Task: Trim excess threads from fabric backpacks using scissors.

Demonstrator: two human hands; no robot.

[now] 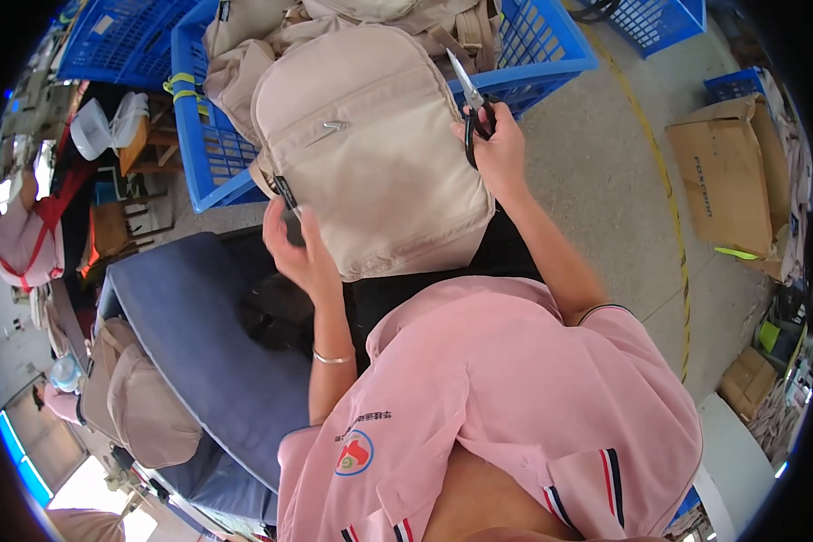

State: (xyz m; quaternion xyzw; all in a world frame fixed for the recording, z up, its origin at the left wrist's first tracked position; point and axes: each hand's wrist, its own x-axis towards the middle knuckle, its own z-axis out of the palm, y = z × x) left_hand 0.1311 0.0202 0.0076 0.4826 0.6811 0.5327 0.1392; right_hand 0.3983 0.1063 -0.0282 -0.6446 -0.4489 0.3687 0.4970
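A beige backpack (379,172) lies in front of me, over my lap and against the rim of a blue crate, with a zip pocket and a small metal zip pull (335,126) on its face. My right hand (501,154) grips scissors (472,108) by their black handles at the bag's right edge; the blades are close together and point away from me. By the left edge, my left hand (305,257) has its thumb and fingers apart beside a small dark label (285,191). Whether its fingertips touch the label or the bag is hard to see.
The blue crate (190,117) behind the backpack holds more beige bags (235,77). A dark blue padded piece (199,307) lies left of me, with another beige backpack (149,402) beyond it. A cardboard box (718,172) stands right. People in pink (32,239) are at far left.
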